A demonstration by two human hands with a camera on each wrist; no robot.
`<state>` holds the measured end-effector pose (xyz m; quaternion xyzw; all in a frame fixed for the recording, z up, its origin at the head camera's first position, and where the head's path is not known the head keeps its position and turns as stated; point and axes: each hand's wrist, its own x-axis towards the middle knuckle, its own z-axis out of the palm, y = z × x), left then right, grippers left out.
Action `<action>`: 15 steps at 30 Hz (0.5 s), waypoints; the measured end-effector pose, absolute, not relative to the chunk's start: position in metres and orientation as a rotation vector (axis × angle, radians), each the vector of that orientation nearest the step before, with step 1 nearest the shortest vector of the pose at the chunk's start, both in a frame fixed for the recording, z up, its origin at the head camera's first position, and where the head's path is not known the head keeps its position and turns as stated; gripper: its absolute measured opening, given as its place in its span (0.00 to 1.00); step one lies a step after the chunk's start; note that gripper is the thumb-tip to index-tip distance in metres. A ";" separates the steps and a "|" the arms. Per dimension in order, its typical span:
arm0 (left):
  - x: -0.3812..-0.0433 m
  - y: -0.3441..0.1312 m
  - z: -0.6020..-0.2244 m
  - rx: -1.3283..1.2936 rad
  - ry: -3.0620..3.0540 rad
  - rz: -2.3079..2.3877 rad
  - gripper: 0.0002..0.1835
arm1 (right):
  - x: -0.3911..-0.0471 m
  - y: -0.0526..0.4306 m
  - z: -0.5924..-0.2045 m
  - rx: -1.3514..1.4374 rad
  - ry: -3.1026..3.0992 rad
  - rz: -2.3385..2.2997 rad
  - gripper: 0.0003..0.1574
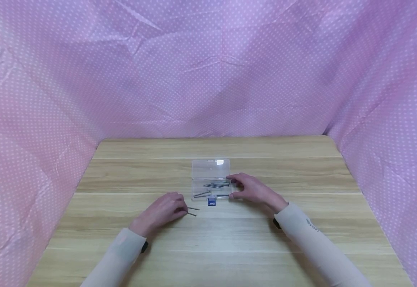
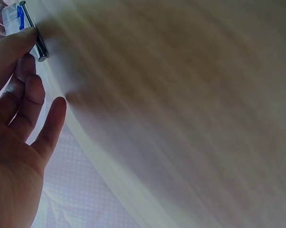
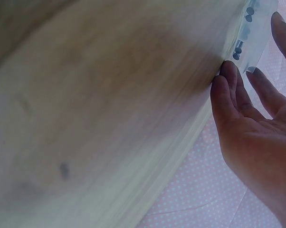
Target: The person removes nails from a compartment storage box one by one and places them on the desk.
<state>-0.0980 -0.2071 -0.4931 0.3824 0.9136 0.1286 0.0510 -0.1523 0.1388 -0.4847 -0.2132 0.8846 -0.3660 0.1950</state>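
A clear plastic box [image 1: 211, 179] lies on the table with its lid [image 1: 208, 169] folded back. Long metal nails [image 1: 216, 185] lie inside its base, several at the back and a few near the front. My left hand [image 1: 163, 208], left of the box and nearer me, pinches two thin nails [image 1: 193, 215] whose ends stick out to the right. One dark nail [image 2: 38, 45] shows at the fingertips in the left wrist view. At the box's right end, my right hand [image 1: 249, 189] holds it between thumb and fingers, which span from hinge to front corner.
A blue latch [image 1: 211, 201] hangs at the box's front edge. The wood-grain table [image 1: 301, 167] extends round both hands. Pink dotted cloth [image 1: 208, 79] hangs behind the table and along both sides.
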 end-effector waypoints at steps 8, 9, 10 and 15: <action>-0.096 -0.208 -0.491 1.133 2.805 0.428 0.02 | -0.153 0.139 -0.486 -0.602 2.487 -1.019 0.44; -0.096 -0.208 -0.491 1.130 2.809 0.427 0.02 | -0.154 0.139 -0.486 -0.609 2.488 -1.018 0.44; -0.096 -0.208 -0.491 1.128 2.813 0.427 0.02 | -0.154 0.139 -0.486 -0.615 2.491 -1.015 0.44; -0.097 -0.208 -0.490 1.110 2.822 0.425 0.04 | -0.155 0.138 -0.486 -0.602 2.487 -1.014 0.44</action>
